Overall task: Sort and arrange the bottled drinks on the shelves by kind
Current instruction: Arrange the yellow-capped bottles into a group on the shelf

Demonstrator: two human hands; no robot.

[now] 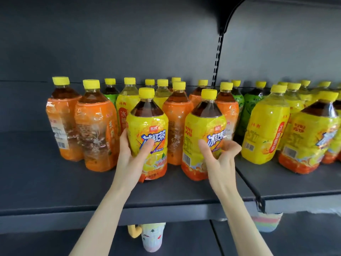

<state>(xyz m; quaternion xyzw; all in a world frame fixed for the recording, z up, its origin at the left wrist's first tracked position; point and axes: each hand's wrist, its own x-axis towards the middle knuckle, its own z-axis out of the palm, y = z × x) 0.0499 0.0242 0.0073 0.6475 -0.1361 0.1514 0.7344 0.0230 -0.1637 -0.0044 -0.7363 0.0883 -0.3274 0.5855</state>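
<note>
Two yellow-labelled iced black tea bottles stand at the front of the dark shelf. My left hand wraps around the left one, thumb across its label. My right hand grips the right one low on its label, fingers curled round its right side. Behind them stand orange-labelled tea bottles, paler yellow bottles and a green-labelled bottle. All have yellow caps.
On the adjoining shelf to the right stand green bottles, a lemon-yellow bottle and more yellow iced tea bottles. A slotted upright divides the two bays. Colourful items show under the shelf.
</note>
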